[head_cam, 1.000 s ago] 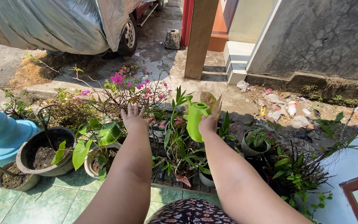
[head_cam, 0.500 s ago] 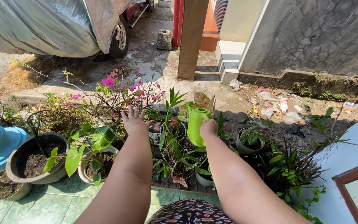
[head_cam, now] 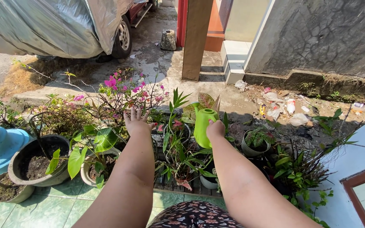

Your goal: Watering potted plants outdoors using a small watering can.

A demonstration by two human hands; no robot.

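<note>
Head view: right hand point(head_cam: 215, 128) fingers grip green watering can point(head_cam: 203, 123); left hand point(head_cam: 136, 122) spread.

The right hand point(head_cam: 215, 128) hides the green watering can point(head_cam: 203, 126)'s handle, and leaves hide its spout tip.

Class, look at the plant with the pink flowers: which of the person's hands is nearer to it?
Left. The left hand reaches with spread fingers right at the thin-stemmed plant with pink flowers. The right hand is off to the right, holding a lime-green plastic watering can.
</note>
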